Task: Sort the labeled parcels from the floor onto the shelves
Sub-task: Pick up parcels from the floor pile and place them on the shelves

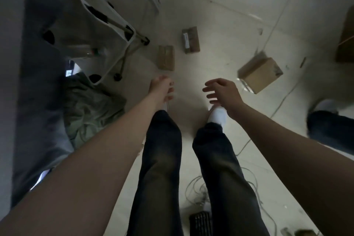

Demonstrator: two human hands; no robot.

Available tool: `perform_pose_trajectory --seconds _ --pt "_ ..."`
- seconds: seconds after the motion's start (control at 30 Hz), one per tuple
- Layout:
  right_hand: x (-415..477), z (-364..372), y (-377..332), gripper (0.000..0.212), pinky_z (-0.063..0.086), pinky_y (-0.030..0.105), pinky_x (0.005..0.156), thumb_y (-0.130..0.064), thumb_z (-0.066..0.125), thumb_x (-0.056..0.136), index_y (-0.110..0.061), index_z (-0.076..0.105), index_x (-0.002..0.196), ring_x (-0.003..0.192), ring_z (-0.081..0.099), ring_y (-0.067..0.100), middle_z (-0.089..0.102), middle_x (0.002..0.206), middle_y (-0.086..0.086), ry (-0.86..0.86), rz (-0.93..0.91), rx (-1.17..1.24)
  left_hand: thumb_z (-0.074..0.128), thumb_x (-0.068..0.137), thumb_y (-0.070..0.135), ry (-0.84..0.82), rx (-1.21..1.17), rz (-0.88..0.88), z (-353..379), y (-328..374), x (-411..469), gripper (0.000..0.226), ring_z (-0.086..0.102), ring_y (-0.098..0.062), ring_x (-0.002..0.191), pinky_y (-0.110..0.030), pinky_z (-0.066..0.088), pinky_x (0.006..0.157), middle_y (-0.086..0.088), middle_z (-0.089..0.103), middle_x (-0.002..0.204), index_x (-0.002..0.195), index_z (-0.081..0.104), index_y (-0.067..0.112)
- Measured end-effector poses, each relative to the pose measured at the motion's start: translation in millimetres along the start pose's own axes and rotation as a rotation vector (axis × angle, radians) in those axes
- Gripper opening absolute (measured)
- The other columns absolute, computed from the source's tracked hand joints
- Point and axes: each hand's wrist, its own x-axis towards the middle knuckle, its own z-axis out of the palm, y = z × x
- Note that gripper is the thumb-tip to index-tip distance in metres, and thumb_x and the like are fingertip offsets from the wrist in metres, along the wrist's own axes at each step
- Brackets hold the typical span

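Both hands empty, reaching down: left hand loosely curled, right hand fingers spread wide. Three parcels on floor: small parcel nearest, labeled parcel beyond, larger box rightward. Likely readying a pickup.

The head camera looks steeply down from standing height at the floor ahead.

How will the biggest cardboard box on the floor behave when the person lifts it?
The cardboard box looks stiff, with crisp edges, so it probably keeps its shape. Flat faces suggest it will not roll. Its weight cannot be judged; a two-hand grip seems safer.
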Motion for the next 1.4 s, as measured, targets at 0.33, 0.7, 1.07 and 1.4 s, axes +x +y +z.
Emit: perform_pose_trajectory --seconds 0.33,0.7,1.07,1.4 --pt "241 126 40 0.030 0.049 0.031 0.087 -0.019 0.056 0.100 -0.018 0.070 0.126 0.099 0.061 0.016 0.071 0.121 0.002 -0.048 -0.077 -0.114 0.063 0.085 0.014 0.190 0.275 0.085 -14 -29 240 0.041 0.055 -0.028 0.099 -0.037 0.050 0.073 -0.014 0.054 0.126 0.123 0.047 0.015" --pt "308 192 44 0.054 0.044 0.046 0.113 -0.046 0.036 0.109 -0.029 0.036 0.160 0.136 0.052 0.028 0.050 0.155 0.009 0.014 0.002 0.165 0.043 0.100 0.063 -0.146 0.045 -0.075 0 -15 282 0.051 0.067 -0.024 0.100 -0.034 0.048 0.073 -0.002 0.076 0.104 0.132 0.062 0.028" --pt "159 113 0 0.022 0.050 0.036 0.080 -0.037 0.066 0.098 -0.020 0.070 0.084 0.085 0.065 0.013 0.072 0.090 -0.002 0.207 -0.097 0.249 0.066 0.092 0.053 -0.185 -0.134 -0.029 -5 12 144 0.051 0.063 -0.023 0.120 -0.053 0.058 0.090 0.000 0.064 0.131 0.132 0.059 0.024" --pt "-17 58 -68 0.016 0.050 0.023 0.079 -0.041 0.065 0.097 -0.036 0.076 0.107 0.091 0.069 -0.003 0.077 0.098 -0.016 0.238 -0.441 0.322 0.051 0.098 0.060 -0.407 -0.132 0.264 -26 66 -54 0.051 0.057 -0.025 0.131 -0.057 0.047 0.104 -0.005 0.062 0.139 0.141 0.054 0.031"
